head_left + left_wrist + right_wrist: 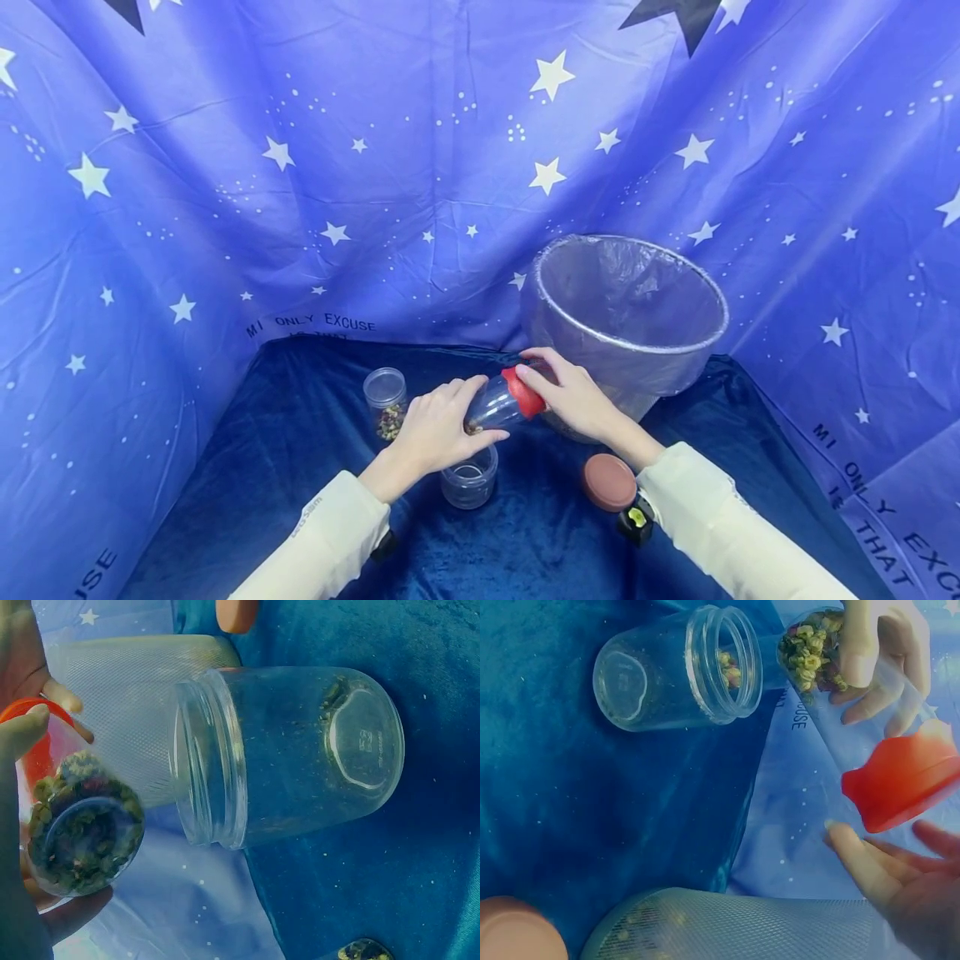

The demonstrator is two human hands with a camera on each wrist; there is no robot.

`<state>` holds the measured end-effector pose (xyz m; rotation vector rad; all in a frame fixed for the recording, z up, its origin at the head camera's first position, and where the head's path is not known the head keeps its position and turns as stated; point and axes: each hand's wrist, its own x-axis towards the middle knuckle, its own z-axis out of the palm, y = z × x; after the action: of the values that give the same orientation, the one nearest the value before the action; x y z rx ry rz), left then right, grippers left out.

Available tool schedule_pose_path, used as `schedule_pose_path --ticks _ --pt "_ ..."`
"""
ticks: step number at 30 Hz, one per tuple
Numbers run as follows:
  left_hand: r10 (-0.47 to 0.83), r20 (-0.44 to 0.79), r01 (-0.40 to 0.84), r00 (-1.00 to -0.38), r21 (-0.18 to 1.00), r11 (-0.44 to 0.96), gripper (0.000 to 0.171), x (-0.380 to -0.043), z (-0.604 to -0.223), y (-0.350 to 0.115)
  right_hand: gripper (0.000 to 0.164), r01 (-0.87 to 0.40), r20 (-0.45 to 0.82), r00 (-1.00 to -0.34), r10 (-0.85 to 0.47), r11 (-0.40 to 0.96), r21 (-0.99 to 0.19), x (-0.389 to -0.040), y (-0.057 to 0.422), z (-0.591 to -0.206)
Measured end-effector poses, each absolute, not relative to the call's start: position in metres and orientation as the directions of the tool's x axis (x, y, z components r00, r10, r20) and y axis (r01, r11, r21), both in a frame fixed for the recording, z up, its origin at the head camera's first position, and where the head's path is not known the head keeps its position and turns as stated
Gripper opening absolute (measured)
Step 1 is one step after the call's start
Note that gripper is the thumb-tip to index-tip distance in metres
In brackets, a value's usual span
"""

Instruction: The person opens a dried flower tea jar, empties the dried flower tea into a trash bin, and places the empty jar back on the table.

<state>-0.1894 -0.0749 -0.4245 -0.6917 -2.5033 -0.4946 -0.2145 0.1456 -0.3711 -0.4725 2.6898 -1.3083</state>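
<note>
My left hand (438, 425) grips a clear jar (495, 406), tilted with its red scalloped cap (525, 392) up to the right. Dried flower buds (810, 656) lie in its lower end. Around the cap my right hand (573, 400) has its fingers spread; the thumb overlaps the cap in the head view, while a gap shows below the cap in the right wrist view. Under the left hand stands a lidless clear jar (468, 487), with small bits at its bottom in the left wrist view.
Left of the hands stands another clear jar (385, 396), partly filled with dried buds. A brown round lid (609, 483) lies near the right forearm. Behind the right hand rises a mesh wastebasket (630, 342) with a plastic liner. Star-printed cloth (435, 167) surrounds the blue velvet-covered table (285, 467).
</note>
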Motion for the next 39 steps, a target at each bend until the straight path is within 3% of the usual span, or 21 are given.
schedule_pose_path --ticks 5,13,22,29,39 --pt "0.381 0.64 0.581 -0.668 0.128 0.804 0.082 -0.19 -0.427 -0.074 0.056 -0.087 -0.085 -0.964 -0.25 0.605 -0.791 -0.217 0.142 -0.369" --pt "0.39 0.706 0.576 -0.591 0.031 0.817 0.084 -0.193 -0.43 -0.071 0.054 -0.09 -0.099 -0.964 -0.249 0.65 -0.755 -0.218 0.14 -0.366" --pt "0.361 0.625 0.583 -0.692 0.19 0.79 0.082 -0.193 -0.43 -0.07 0.049 -0.135 -0.072 -0.954 -0.291 0.633 -0.763 -0.218 0.145 -0.367" --pt "0.36 0.598 0.589 -0.716 0.241 0.771 0.08 -0.193 -0.426 -0.07 0.046 -0.18 -0.044 -0.94 -0.337 0.604 -0.776 -0.216 0.15 -0.367" --pt "0.376 0.529 0.573 -0.761 0.275 0.772 0.077 -0.19 -0.419 -0.072 0.04 -0.393 0.076 -0.859 -0.506 0.557 -0.732 -0.214 0.158 -0.365"
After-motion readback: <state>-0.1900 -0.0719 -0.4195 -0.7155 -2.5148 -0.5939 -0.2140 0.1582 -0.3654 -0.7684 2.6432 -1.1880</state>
